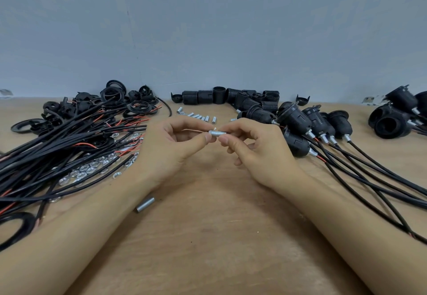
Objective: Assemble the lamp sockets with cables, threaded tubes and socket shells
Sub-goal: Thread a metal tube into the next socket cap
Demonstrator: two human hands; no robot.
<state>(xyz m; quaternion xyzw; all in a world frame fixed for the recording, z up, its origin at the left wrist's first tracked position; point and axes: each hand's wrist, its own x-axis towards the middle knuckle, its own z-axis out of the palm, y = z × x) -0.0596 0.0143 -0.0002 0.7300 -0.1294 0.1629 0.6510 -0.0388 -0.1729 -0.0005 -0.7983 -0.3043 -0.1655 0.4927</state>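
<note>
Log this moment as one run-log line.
step: nut onto tube | left hand: pinches nut | right hand: holds threaded tube | spare tube: on table

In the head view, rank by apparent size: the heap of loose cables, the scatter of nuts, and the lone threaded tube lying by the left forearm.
1. heap of loose cables
2. scatter of nuts
3. lone threaded tube; it lies nearer the camera, yet looks smallest.

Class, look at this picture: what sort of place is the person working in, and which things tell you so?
Probably a small assembly workbench for lamp parts. The wooden table carries a pile of loose black cables, scattered nuts, and a row of finished sockets, while both hands hold a threaded tube.
</note>
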